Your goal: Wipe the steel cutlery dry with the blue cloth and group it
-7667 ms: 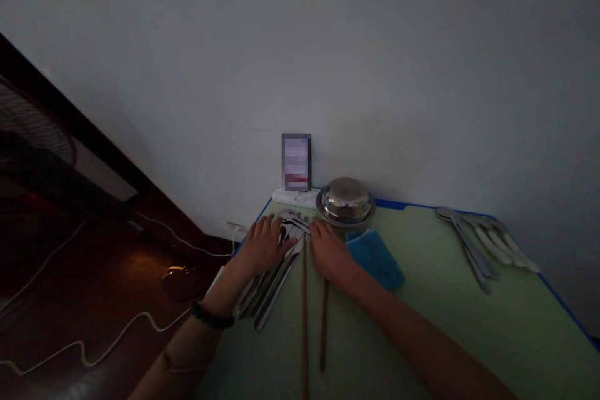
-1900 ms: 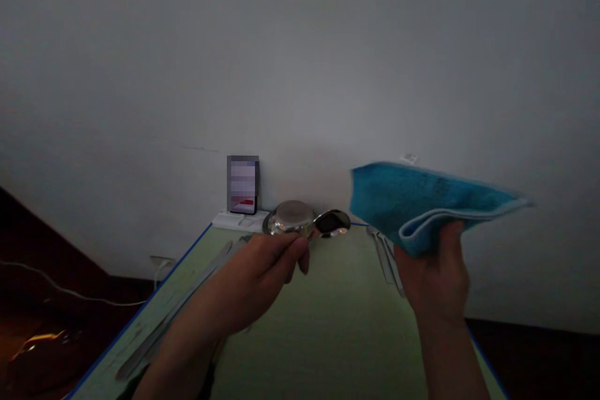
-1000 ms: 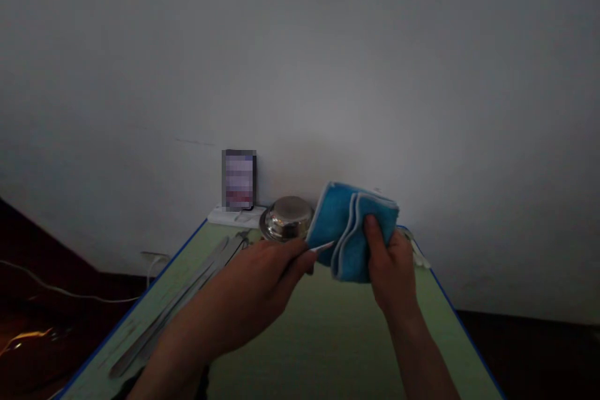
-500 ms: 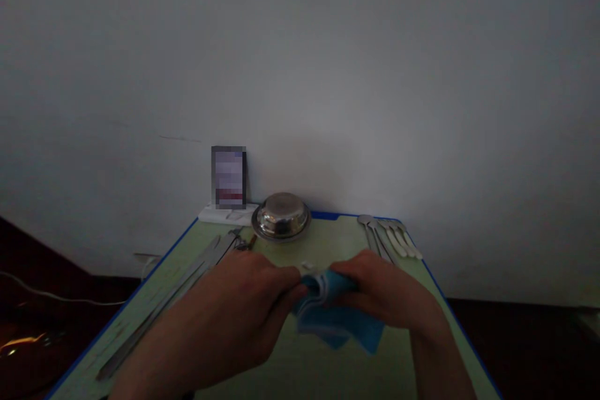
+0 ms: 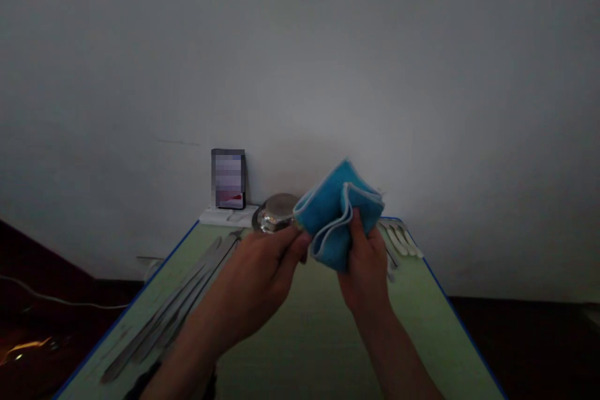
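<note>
A blue cloth (image 5: 323, 206) with pale edging is bunched in loose folds above the table. My right hand (image 5: 368, 262) is closed round its lower right part, the thumb pressed on a fold. Beside the cloth's lower left corner, my left hand (image 5: 267, 269) is closed in a pinch. What its fingertips hold is hidden, and I cannot tell whether they grip the cloth. Behind my left hand, an upturned shiny metal bowl (image 5: 276, 209) is partly covered.
Several long metal utensils (image 5: 164, 319) lie along the left of the pale green table (image 5: 290, 350). Pale-handled forks (image 5: 398, 237) lie at the back right. A phone-like screen (image 5: 229, 178) leans on the wall above a white object (image 5: 225, 217).
The cloth has risen and now spreads upward in folds. My right hand has turned upright, thumb on the cloth. My left hand has shifted slightly up and stays pinched.
</note>
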`<state>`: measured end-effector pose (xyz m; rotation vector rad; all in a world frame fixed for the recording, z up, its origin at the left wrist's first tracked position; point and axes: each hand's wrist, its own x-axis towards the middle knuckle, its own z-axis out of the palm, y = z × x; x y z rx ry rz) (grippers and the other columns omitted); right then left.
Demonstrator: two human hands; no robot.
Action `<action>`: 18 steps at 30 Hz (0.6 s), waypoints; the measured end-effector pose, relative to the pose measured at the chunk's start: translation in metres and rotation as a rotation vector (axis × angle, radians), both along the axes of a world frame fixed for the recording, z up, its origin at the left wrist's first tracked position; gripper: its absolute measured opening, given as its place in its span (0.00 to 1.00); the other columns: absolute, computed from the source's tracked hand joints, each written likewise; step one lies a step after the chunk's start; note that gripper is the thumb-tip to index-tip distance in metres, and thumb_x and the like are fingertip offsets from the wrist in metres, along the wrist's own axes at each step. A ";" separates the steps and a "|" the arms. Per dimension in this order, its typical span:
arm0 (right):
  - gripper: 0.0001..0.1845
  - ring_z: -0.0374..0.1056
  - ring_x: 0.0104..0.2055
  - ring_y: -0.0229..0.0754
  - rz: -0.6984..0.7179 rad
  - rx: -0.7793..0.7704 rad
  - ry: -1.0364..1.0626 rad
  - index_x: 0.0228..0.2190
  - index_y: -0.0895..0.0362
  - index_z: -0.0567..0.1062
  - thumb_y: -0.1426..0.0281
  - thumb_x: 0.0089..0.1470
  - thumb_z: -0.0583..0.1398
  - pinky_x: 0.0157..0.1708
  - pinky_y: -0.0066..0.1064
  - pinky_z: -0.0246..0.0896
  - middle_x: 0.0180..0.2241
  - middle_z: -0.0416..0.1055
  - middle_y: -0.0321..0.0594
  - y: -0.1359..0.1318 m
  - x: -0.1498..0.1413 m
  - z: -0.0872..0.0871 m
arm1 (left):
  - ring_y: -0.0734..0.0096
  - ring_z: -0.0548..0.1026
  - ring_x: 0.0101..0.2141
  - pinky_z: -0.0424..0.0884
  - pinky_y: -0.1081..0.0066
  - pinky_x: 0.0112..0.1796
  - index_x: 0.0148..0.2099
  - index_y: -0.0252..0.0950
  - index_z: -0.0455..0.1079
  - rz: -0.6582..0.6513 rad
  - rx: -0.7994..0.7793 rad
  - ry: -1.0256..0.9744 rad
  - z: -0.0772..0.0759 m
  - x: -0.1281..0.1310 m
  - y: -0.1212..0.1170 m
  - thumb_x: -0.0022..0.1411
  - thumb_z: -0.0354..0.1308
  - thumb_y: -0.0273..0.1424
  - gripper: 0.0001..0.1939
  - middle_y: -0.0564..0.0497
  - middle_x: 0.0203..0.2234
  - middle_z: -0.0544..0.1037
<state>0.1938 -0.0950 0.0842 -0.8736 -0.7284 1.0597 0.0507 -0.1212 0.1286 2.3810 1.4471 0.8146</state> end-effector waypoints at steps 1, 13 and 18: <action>0.13 0.67 0.29 0.35 0.016 -0.008 0.104 0.35 0.54 0.70 0.60 0.49 0.57 0.26 0.26 0.61 0.31 0.72 0.33 -0.002 -0.008 0.000 | 0.73 0.69 0.23 0.58 0.73 0.25 0.30 0.37 0.64 -0.003 0.004 0.002 -0.003 0.006 -0.001 0.64 0.42 0.33 0.14 0.55 0.20 0.71; 0.14 0.63 0.24 0.36 -0.157 -0.051 -0.108 0.29 0.55 0.69 0.60 0.52 0.50 0.23 0.27 0.58 0.22 0.67 0.35 -0.012 0.010 0.021 | 0.72 0.71 0.23 0.58 0.72 0.25 0.35 0.39 0.62 -0.064 -0.124 0.045 -0.008 0.029 -0.014 0.66 0.38 0.34 0.13 0.55 0.22 0.72; 0.15 0.63 0.24 0.37 -0.099 -0.068 -0.234 0.29 0.56 0.71 0.61 0.53 0.50 0.22 0.27 0.56 0.23 0.69 0.39 -0.018 -0.006 0.022 | 0.69 0.71 0.24 0.59 0.70 0.27 0.36 0.37 0.62 -0.022 -0.140 0.053 -0.008 0.027 -0.010 0.64 0.39 0.29 0.11 0.52 0.25 0.73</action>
